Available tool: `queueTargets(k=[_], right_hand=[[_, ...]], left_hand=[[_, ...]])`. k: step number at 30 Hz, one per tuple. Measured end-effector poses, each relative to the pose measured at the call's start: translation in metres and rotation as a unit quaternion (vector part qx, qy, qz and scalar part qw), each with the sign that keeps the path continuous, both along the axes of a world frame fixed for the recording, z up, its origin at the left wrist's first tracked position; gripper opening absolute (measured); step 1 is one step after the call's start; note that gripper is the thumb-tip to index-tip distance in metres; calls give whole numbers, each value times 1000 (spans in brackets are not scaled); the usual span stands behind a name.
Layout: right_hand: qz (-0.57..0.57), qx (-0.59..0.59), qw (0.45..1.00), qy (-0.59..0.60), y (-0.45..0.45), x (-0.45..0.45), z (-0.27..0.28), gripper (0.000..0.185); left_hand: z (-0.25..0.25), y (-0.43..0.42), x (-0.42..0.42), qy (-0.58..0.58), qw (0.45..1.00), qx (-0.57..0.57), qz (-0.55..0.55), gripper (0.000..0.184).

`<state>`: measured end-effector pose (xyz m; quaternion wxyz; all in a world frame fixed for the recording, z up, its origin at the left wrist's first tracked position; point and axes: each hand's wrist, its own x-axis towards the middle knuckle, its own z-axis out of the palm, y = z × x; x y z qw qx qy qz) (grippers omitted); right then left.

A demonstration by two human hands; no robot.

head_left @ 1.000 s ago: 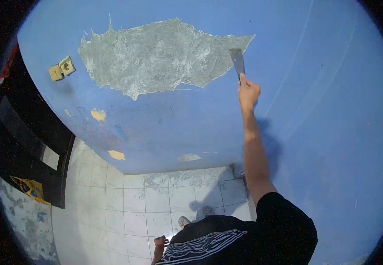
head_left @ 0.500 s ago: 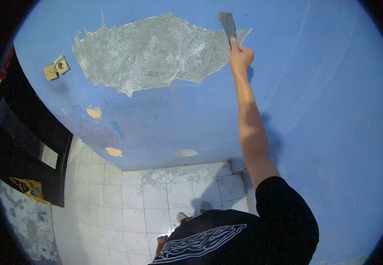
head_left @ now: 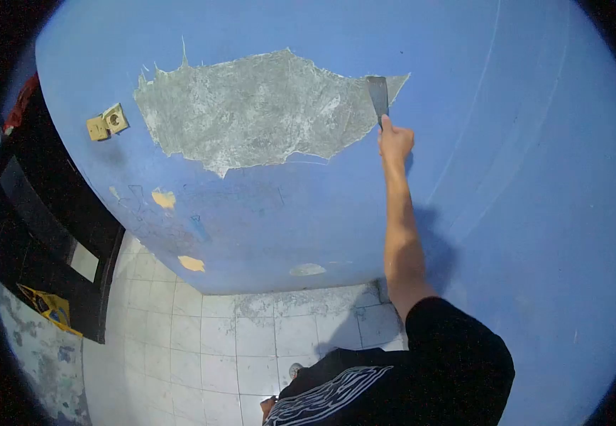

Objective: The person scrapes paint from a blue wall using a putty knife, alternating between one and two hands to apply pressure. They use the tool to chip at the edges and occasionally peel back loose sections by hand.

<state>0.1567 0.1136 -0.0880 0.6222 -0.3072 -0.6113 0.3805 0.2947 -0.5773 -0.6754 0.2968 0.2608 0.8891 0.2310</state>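
Note:
My right hand (head_left: 396,140) is wrapped round the handle of a dark scraper (head_left: 378,94). The scraper's wide blade points up and lies over the right part of a bare grey patch (head_left: 251,106) with ragged edges, on the blue wall (head_left: 322,206). My left hand (head_left: 268,405) hangs low beside the black shirt, mostly hidden by it, and its fingers cannot be made out.
Two yellowed sockets (head_left: 108,123) hang on the wall at the left. White floor tiles (head_left: 219,353) lie below. A dark doorway (head_left: 45,192) and a yellow bag (head_left: 51,307) are at the far left.
Half a second ago the scraper blade reached above the patch's top edge; now my right hand has brought it down onto the patch. The camera view has also shifted a little.

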Motion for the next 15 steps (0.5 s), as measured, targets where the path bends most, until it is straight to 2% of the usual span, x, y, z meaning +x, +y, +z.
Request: queueTargets(k=[3,6,11,13,15], right_hand=[[0,-6,1000,14,1,-2,-6,49],[-22,-6,999,-30,-2,29,-40,49],[-24,7,999,-39,9,14,-3,48],[-15,14,1000,2,5,1,8,49],[-27,15,999,-19,3,13,1,49]], left_hand=[[5,9,4,-149,982,13,119,30],[7,17,2,-175,976,14,126,30],[5,20,-11,-241,949,43,196,30],[3,14,-18,-278,927,67,244,29],[-1,12,-27,-326,891,96,303,29]])
